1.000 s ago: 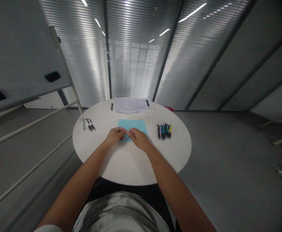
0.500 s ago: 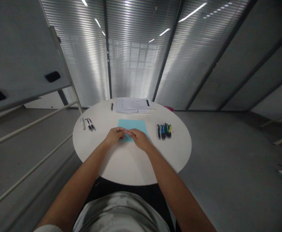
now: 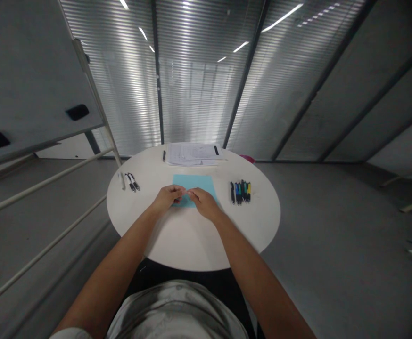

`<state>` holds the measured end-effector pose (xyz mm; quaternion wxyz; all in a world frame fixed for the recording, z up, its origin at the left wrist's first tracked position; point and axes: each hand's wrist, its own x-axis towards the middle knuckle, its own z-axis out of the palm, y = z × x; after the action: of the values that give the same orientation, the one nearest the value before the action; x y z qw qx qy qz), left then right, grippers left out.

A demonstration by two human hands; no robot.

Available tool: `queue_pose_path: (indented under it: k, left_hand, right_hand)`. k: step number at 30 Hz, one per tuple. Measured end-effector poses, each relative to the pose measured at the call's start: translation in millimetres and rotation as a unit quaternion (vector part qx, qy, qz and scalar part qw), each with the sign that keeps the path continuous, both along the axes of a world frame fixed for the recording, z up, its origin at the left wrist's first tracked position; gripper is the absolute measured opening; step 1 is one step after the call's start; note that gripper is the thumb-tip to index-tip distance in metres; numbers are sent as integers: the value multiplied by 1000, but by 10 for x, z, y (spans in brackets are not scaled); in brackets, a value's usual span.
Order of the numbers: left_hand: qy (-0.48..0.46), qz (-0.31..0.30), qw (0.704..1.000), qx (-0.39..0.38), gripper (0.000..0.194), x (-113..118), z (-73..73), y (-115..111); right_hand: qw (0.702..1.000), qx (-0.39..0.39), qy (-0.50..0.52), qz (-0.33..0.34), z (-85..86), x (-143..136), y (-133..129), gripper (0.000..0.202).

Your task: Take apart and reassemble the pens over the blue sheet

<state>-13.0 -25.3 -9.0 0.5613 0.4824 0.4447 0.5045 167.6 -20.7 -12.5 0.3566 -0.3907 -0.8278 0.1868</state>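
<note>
Over a light blue sheet (image 3: pixel 195 180) on the table, my left hand (image 3: pixel 168 197) and my right hand (image 3: pixel 203 201) meet fingertip to fingertip. Both are closed in a pinch. Whatever lies between the fingertips is too small to make out. Part of the sheet is hidden beneath the hands. To the right of my right hand lies a row of several pens (image 3: pixel 240 192) with black, blue, green and yellow parts. Left of my left hand are black-and-white pens (image 3: pixel 132 182).
The round white table (image 3: pixel 188 240) stands before me. A stack of printed papers (image 3: pixel 192 154) lies at its far side, with a dark pen (image 3: pixel 164 156) beside it. A whiteboard on a metal frame (image 3: pixel 112 136) stands close on the left. Glass panels with blinds (image 3: pixel 199 84) rise behind.
The fingertips have shifted very slightly against each other. Otherwise the hands, the sheet and the pens stay in place.
</note>
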Motion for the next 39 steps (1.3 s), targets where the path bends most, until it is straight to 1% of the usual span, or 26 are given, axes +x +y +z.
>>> queue_pose_path:
  k: [4, 7, 9, 14, 16, 18, 23, 25, 27, 29, 32, 34, 36, 37, 39]
  left_hand:
    - [-17, -1, 1000, -1, 34, 10, 27, -9]
    - [-27, -1, 1000, -4, 33, 7, 20, 3]
    - [-35, -3, 999, -5, 33, 0, 6, 16]
    - [-53, 6, 999, 0, 35, -16, -20, 40]
    - [-57, 11, 998, 2, 35, -18, -20, 42]
    - [-60, 13, 998, 0, 35, -20, -19, 42]
    - [-69, 21, 997, 3, 37, -26, -15, 50]
    - [-70, 23, 997, 1, 37, -26, -12, 52]
    - [-73, 27, 997, -1, 39, -24, -6, 50]
    - [-78, 32, 996, -3, 40, -22, 1, 46]
    - [-84, 33, 996, -4, 40, -24, 12, 40]
    - [-88, 31, 996, -3, 39, -25, 17, 37]
    - [-94, 30, 995, -5, 38, -25, 21, 37]
    - [-99, 31, 995, -6, 38, -25, 23, 38]
    - [-109, 35, 993, -7, 38, -25, 30, 38]
  right_hand:
    - [998, -39, 31, -26, -34, -3, 11, 28]
    - [999, -16, 27, -15, -19, -3, 7, 25]
    - [1000, -5, 11, -3, 0, -1, -2, 29]
    - [998, -45, 18, -43, -7, 7, 0, 27]
    - [999, -33, 4, -37, -19, 12, 14, 25]
    - [1000, -18, -9, -23, -24, 17, 24, 30]
    - [997, -57, 21, -47, -22, 24, 28, 25]
    - [998, -49, 16, -39, -21, 26, 31, 23]
    - [999, -35, 11, -25, -20, 31, 33, 28]
    - [999, -43, 19, -23, -22, 35, 32, 28]
    - [996, -71, 34, -37, -28, 37, 31, 24]
    - [997, -60, 28, -27, -26, 37, 31, 21]
    - [999, -46, 19, -8, -18, 38, 28, 27]
    - [999, -47, 20, -4, -13, 38, 24, 29]
    - [997, -64, 33, -10, -5, 39, 15, 26]
